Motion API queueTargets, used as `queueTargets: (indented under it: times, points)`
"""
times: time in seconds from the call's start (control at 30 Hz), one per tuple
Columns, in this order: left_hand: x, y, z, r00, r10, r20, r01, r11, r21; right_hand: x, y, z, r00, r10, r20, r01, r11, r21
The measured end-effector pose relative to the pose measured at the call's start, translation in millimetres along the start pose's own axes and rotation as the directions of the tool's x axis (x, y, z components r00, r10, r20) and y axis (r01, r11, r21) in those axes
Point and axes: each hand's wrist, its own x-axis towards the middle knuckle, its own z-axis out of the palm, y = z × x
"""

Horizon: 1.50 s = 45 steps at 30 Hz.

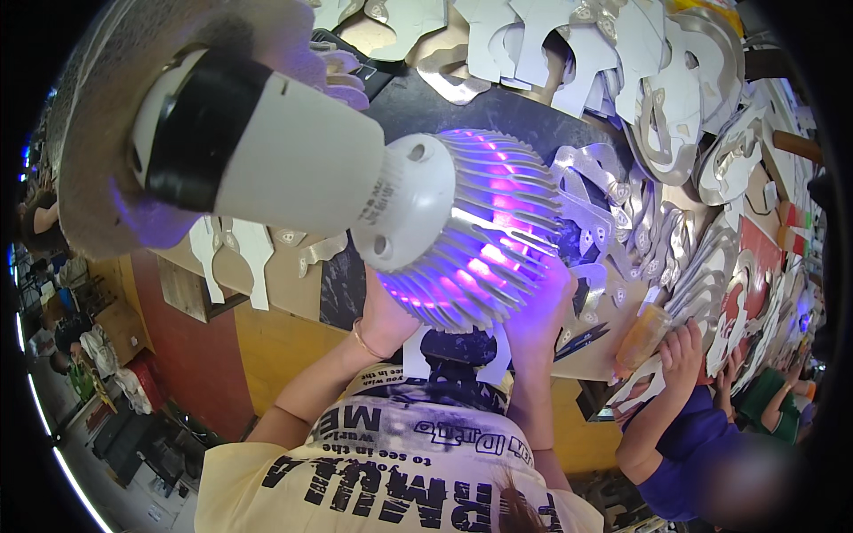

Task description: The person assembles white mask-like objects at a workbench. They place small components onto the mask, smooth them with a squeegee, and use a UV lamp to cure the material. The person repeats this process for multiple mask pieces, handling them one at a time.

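A lamp with a finned, purple-glowing head [484,235] hangs between my eyes and my hands and hides most of what lies beneath it. My left hand [387,313] comes up under the lamp's near left rim; its fingers are out of sight. On the other side, my right hand [549,298] is bathed in purple light, its fingers mostly covered by the fins. Between my forearms, below the lamp, shows part of a white flat piece [494,354] around a dark patch. Whether either hand touches it is hidden. Silvery curved shoe-upper pieces [591,200] lie just beyond my right hand.
The lamp's white neck [298,160] with black tape crosses the upper left. White cut-out pieces [253,253] lie at left, more stacked silver-and-white pieces [662,115] at far right. Pens [582,340] and a tape roll [641,340] sit near a co-worker's hand [681,355].
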Motion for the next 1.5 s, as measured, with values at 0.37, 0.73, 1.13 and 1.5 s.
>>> queueTargets:
  times: [0.37, 0.73, 1.13, 1.5]
  points:
    - [24, 47, -9, 0.989, 0.057, -0.136, -0.072, 0.991, -0.11, 5, 10, 4, 0.998, -0.044, -0.044, 0.045, 0.999, 0.024]
    - [32, 65, -12, 0.969, 0.148, -0.196, -0.143, 0.989, 0.038, 10, 25, 7, 0.999, 0.047, 0.028, -0.047, 0.999, -0.021]
    - [39, 81, -16, 0.953, 0.209, -0.22, -0.183, 0.974, 0.133, -11, 14, 3, 0.932, -0.23, 0.279, 0.359, 0.682, -0.637]
    - [25, 83, -19, 0.961, 0.152, -0.232, -0.124, 0.984, 0.131, -1, 16, -33, 0.983, -0.061, 0.172, 0.118, 0.931, -0.346]
